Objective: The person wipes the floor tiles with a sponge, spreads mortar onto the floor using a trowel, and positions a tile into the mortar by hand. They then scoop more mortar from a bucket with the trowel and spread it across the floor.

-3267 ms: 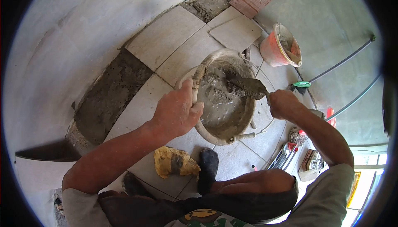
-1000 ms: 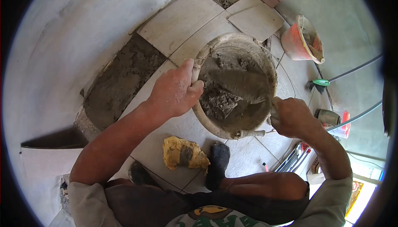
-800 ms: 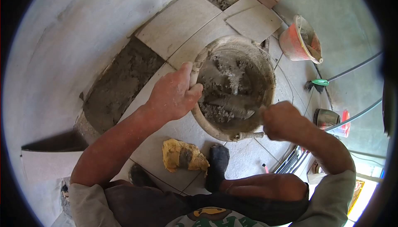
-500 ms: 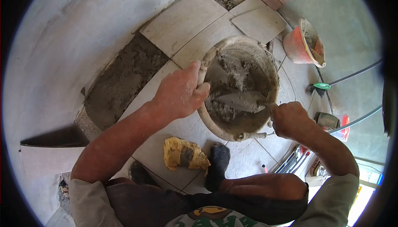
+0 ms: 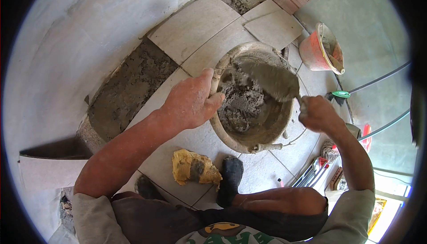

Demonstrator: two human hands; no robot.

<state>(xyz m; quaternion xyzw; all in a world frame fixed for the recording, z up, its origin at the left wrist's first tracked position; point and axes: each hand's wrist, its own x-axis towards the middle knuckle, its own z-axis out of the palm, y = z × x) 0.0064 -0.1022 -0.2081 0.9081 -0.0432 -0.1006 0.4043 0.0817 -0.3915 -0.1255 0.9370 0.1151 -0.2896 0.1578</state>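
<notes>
Wet grey mortar lies inside a round, cement-caked bucket on the tiled floor. My left hand grips the bucket's left rim, thumb on the near side. In my right hand is the handle of a trowel. Its mortar-coated blade reaches over the bucket's right rim, raised above the mix and slightly blurred. The fingers are wrapped round the handle and hide most of it.
A bare mortar patch runs along the wall at left. Behind stands a red and white bucket beside a green brush. A yellow sponge lies by my foot. A tile cutter sits at lower right.
The trowel has come up out of the mortar towards the bucket's far right side, with my right hand moving up and right. My left hand stays on the rim.
</notes>
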